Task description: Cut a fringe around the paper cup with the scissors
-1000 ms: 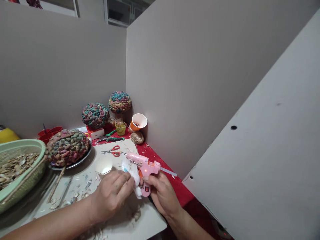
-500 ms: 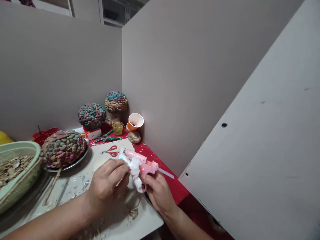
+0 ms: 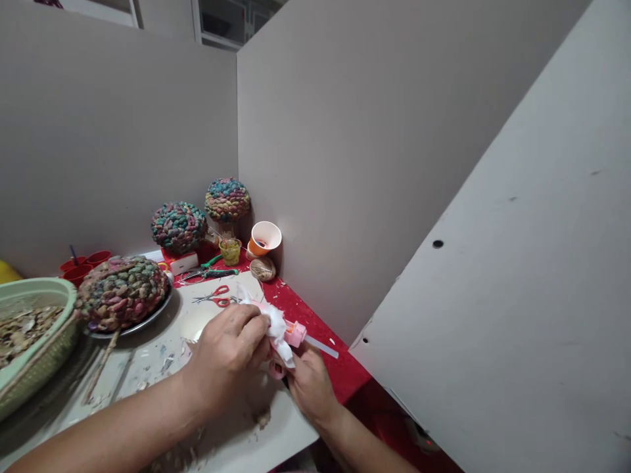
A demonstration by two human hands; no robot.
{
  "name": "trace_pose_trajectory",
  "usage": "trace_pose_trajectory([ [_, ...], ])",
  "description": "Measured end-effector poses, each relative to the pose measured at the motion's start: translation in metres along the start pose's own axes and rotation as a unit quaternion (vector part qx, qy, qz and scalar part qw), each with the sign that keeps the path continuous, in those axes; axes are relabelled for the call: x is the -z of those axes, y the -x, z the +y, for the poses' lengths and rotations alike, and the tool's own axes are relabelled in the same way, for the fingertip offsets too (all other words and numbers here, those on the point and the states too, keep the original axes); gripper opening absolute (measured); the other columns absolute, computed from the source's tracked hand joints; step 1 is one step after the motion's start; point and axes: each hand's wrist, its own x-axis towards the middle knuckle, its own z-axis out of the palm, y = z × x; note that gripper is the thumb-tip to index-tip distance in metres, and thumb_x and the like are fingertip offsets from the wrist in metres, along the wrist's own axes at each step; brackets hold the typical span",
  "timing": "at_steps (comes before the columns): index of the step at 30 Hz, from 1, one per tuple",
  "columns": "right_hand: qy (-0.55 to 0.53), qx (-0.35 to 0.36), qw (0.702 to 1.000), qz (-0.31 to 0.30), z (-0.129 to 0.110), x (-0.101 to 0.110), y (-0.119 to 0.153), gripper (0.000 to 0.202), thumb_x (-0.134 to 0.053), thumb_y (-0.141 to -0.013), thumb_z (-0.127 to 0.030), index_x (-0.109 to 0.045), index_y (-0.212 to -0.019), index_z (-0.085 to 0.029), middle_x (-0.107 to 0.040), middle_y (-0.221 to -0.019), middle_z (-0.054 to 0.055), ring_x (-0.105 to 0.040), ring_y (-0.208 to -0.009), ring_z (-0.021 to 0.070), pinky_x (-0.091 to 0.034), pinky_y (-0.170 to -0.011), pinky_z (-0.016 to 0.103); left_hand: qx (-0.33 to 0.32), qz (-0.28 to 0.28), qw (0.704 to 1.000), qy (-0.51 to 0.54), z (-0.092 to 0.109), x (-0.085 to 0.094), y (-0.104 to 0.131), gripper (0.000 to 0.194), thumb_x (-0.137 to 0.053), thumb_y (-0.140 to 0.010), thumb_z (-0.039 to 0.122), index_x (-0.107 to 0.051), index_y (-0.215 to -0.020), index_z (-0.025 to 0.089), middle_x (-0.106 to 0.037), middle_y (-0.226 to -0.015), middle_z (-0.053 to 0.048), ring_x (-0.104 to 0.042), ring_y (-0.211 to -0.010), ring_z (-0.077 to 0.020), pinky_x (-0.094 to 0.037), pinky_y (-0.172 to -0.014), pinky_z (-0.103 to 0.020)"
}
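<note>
A pink glue gun (image 3: 296,334) is held over the board's right part, with a translucent glue stick (image 3: 321,346) poking out of its back end. My right hand (image 3: 311,381) is closed round its handle from below. White tissue (image 3: 274,323) lies bunched over the gun's body, hiding much of it. My left hand (image 3: 234,341) pinches the tissue against the gun's side. Red-handled scissors (image 3: 220,297) lie on the white board (image 3: 290,427) just beyond my left hand.
A green basket (image 3: 71,309) of shells stands at the left, beside a colourful dome (image 3: 123,289) on a metal plate. Behind are two more domes (image 3: 178,226), pliers (image 3: 219,273), a twine ball (image 3: 263,269) and an orange-white cup (image 3: 266,236). Grey panels (image 3: 345,164) rise behind and right.
My left hand has moved right and further over the gun, taking the tissue across its body. The glue gun has shifted slightly, and more of it is covered.
</note>
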Motion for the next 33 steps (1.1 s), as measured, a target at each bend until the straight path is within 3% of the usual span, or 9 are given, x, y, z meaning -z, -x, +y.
trace_pose_trajectory([
  [3, 0.011, -0.043, 0.998, -0.034, 0.006, 0.0, 0.002, 0.03, -0.06, -0.084, -0.039, -0.057, -0.062, -0.019, -0.053, -0.058, 0.0, -0.045, -0.053, 0.014, -0.042, -0.053, 0.025, 0.002, -0.008, 1.0, -0.012, 0.001, 0.0, 0.002, 0.009, -0.057, -0.087, 0.007, -0.06, -0.09, 0.016, -0.072, -0.082, -0.01, -0.067, -0.07, -0.022, -0.058, -0.065, -0.034],
  [13, 0.062, -0.08, 0.995, -0.004, 0.001, 0.002, 0.008, 0.031, -0.059, -0.077, -0.04, -0.049, -0.054, -0.021, -0.048, -0.056, -0.001, -0.044, -0.057, 0.0151, -0.043, -0.058, 0.026, -0.01, 0.004, 0.998, -0.063, -0.007, 0.003, 0.001, 0.01, -0.055, -0.088, 0.008, -0.059, -0.091, 0.016, -0.073, -0.08, -0.01, -0.068, -0.069, -0.0221, -0.057, -0.065, -0.033],
  [19, 0.006, -0.082, 0.996, 0.035, -0.007, 0.007, 0.013, 0.024, -0.067, -0.076, -0.041, -0.068, -0.066, -0.02, -0.061, -0.064, 0.003, -0.054, -0.065, 0.0195, -0.048, -0.066, 0.029, -0.018, 0.008, 0.994, -0.106, -0.02, 0.012, 0.012, 0.013, -0.061, -0.086, 0.009, -0.059, -0.097, 0.016, -0.073, -0.083, -0.011, -0.069, -0.072, -0.023, -0.058, -0.068, -0.034],
  [25, -0.183, -0.078, 0.978, 0.069, -0.016, 0.003, 0.008, 0.017, -0.074, -0.069, -0.032, -0.072, -0.074, -0.016, -0.066, -0.067, 0.004, -0.052, -0.059, 0.0156, -0.045, -0.057, 0.026, 0.124, 0.001, 0.99, 0.073, -0.007, 0.013, 0.011, 0.013, -0.058, -0.086, 0.011, -0.053, -0.093, 0.021, -0.064, -0.072, 0.001, -0.063, -0.061, -0.0132, -0.053, -0.059, -0.024],
  [33, -0.25, -0.081, 0.961, 0.084, -0.019, -0.008, 0.005, 0.021, -0.08, -0.067, -0.031, -0.072, -0.081, -0.016, -0.065, -0.069, 0.002, -0.051, -0.058, 0.0133, -0.041, -0.051, 0.024, 0.182, 0.015, 0.965, 0.187, 0.009, -0.011, 0.005, 0.012, -0.059, -0.086, 0.01, -0.06, -0.094, 0.019, -0.07, -0.075, -0.001, -0.067, -0.064, -0.0127, -0.054, -0.062, -0.024],
])
